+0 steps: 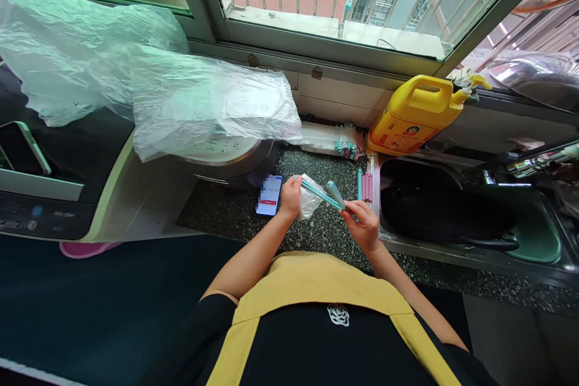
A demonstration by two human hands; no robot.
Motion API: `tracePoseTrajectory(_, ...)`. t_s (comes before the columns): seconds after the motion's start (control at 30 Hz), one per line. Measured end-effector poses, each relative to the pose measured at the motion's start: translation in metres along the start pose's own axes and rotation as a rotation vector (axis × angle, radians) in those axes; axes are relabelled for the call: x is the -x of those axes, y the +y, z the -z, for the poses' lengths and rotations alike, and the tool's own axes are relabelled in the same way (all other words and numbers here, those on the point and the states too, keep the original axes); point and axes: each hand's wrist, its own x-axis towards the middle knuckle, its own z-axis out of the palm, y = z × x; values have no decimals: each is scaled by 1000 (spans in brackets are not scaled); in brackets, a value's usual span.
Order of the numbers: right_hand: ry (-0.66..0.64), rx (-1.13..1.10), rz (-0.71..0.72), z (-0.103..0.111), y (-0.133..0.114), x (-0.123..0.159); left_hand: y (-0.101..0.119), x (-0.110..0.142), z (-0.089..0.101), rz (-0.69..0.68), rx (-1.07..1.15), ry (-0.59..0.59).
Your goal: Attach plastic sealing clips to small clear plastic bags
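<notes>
My left hand (291, 198) is closed around one end of a long teal bag clip (319, 192) and the small clear plastic bag (310, 202) by it. At the clip's other end, my right hand (362, 224) pinches with thumb and fingers. A shorter-looking light blue arm of the clip angles up from there, so the two arms form a V. The bag hangs below the teal arm, partly hidden by my left fingers. More teal and pink clips (367, 187) lie side by side on the counter by the sink, right of my hands.
A phone (268, 195) lies left of my left hand on the speckled counter (230, 208). Clear plastic sheeting (212, 102) covers a rounded appliance (217, 160). A packed bundle (332, 140), a yellow jug (414, 114) and a sink (538, 241) holding a black pan (443, 211) stand beyond.
</notes>
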Motion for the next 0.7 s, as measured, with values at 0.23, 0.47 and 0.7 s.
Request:
tracePoseTrajectory(0.23, -68, 49, -15, -3, 0, 0, -1, 1, -3, 9, 2, -21)
tracePoseTrajectory(0.47, -79, 56, -20, -7, 0, 2, -3, 1, -5, -5, 44, -37)
tracePoseTrajectory(0.7, -104, 90, -26, -11, 4, 5, -6, -1, -3, -57, -59, -23)
